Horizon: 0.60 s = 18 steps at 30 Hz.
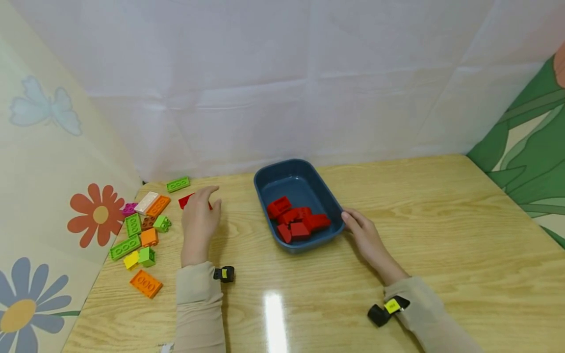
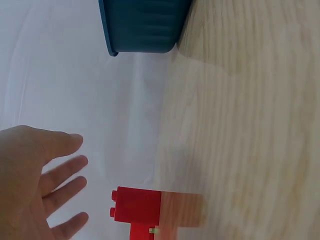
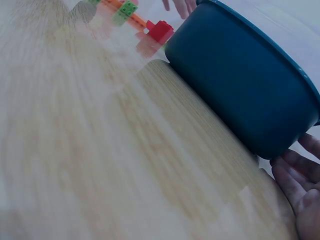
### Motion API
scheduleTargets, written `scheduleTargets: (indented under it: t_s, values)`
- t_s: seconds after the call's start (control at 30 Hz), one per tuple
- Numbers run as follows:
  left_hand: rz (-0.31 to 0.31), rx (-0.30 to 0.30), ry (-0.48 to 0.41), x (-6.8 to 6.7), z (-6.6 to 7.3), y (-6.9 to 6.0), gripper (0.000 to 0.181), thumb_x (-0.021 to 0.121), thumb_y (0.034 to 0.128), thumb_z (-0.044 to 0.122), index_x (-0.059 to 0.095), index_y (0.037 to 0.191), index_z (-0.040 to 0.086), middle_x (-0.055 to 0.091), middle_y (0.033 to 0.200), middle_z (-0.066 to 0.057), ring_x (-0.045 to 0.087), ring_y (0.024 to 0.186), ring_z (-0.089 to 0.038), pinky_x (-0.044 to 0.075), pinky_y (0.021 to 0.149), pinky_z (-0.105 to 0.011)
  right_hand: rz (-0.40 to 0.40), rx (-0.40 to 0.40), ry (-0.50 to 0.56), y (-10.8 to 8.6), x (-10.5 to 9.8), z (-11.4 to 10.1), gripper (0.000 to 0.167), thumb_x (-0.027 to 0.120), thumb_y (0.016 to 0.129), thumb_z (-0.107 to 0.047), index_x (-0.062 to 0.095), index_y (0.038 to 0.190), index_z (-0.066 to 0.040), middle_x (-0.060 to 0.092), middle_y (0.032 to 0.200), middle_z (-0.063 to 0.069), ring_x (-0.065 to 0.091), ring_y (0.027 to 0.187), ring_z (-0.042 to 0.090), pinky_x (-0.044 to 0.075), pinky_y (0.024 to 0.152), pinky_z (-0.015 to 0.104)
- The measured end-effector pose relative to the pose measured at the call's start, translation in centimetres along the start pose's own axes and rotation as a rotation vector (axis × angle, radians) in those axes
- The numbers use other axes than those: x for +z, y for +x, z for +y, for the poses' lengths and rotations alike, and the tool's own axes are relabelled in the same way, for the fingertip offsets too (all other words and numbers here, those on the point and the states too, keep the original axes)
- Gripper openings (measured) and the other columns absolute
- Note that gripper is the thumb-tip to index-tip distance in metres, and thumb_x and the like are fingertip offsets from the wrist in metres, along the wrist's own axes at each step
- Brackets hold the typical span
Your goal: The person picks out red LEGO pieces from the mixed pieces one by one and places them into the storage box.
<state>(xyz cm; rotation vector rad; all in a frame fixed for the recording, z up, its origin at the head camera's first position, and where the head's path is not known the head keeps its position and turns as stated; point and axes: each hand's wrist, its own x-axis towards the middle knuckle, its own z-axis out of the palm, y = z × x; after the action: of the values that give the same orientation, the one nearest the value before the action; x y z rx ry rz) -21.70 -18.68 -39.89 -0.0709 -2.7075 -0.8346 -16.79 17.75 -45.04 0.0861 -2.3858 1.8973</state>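
My left hand (image 1: 199,218) is over a red brick (image 1: 186,200) on the left of the table. In the left wrist view its fingers (image 2: 65,187) are spread, hold nothing and stand apart from the red brick (image 2: 137,206). A second red piece is partly cut off below that brick. At the middle of the table stands a dark blue plastic tub (image 1: 287,187) with several red bricks (image 1: 301,230) at its near end. My right hand (image 1: 366,240) grips the tub's near right corner, thumb at the rim and fingers against the outer wall.
Several loose bricks lie at the left: green (image 1: 178,184), orange (image 1: 146,284), yellow (image 1: 131,260), magenta (image 1: 129,209) and a pale one (image 1: 146,202). A white sheet (image 1: 282,88) hangs behind the table. Painted panels (image 1: 39,196) flank it on both sides.
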Motion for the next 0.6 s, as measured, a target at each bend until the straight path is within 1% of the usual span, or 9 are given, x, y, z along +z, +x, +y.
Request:
scheduleTargets:
  t_s: [0.1, 0.23, 0.33, 0.43, 0.6]
  values:
    - [-0.044, -0.058, 0.022, -0.01, -0.21, 0.0, 0.042, 0.062, 0.098, 0.013, 0.055, 0.138, 0.004, 0.052, 0.141, -0.019, 0.047, 0.129, -0.041, 0.038, 0.106, -0.056, 0.005, -0.003, 0.0, 0.01, 0.03, -0.02, 0.043, 0.045, 0.107, -0.021, 0.053, 0.133, 0.012, 0.056, 0.129, 0.028, 0.06, 0.095, -0.004, 0.048, 0.087, 0.014]
    - [-0.115, -0.115, 0.061, -0.04, -0.5, -0.01, 0.048, 0.058, 0.1, 0.016, 0.047, 0.145, 0.001, 0.041, 0.149, -0.023, 0.037, 0.136, -0.043, 0.032, 0.11, -0.059, 0.009, -0.002, 0.002, 0.0, 0.05, -0.1, 0.042, 0.046, 0.107, -0.02, 0.053, 0.133, 0.012, 0.056, 0.13, 0.028, 0.06, 0.096, -0.005, 0.048, 0.087, 0.014]
    - [-0.135, -0.148, 0.076, -0.05, -0.67, 0.0, 0.052, 0.057, 0.1007, 0.017, 0.042, 0.147, 0.001, 0.034, 0.153, -0.025, 0.031, 0.14, -0.043, 0.027, 0.112, -0.06, 0.008, 0.002, 0.006, 0.0, 0.04, -0.16, 0.042, 0.046, 0.107, -0.02, 0.053, 0.134, 0.012, 0.056, 0.132, 0.029, 0.059, 0.097, -0.005, 0.047, 0.088, 0.014]
    - [-0.14, -0.172, 0.075, -0.03, -0.81, -0.01, 0.054, 0.057, 0.1006, 0.017, 0.04, 0.149, 0.001, 0.031, 0.155, -0.025, 0.03, 0.141, -0.043, 0.027, 0.113, -0.059, 0.009, 0.002, 0.012, 0.03, 0.07, -0.14, 0.042, 0.046, 0.107, -0.02, 0.053, 0.134, 0.012, 0.055, 0.132, 0.029, 0.059, 0.098, -0.005, 0.048, 0.088, 0.014]
    - [-0.163, -0.183, 0.069, 0.17, -1.01, -0.13, 0.055, 0.056, 0.1008, 0.016, 0.038, 0.15, 0.0, 0.031, 0.156, -0.024, 0.029, 0.142, -0.042, 0.027, 0.113, -0.058, 0.005, -0.011, 0.003, 0.06, 0.07, -0.01, 0.043, 0.046, 0.107, -0.021, 0.053, 0.134, 0.012, 0.055, 0.131, 0.03, 0.058, 0.099, -0.006, 0.048, 0.088, 0.014]
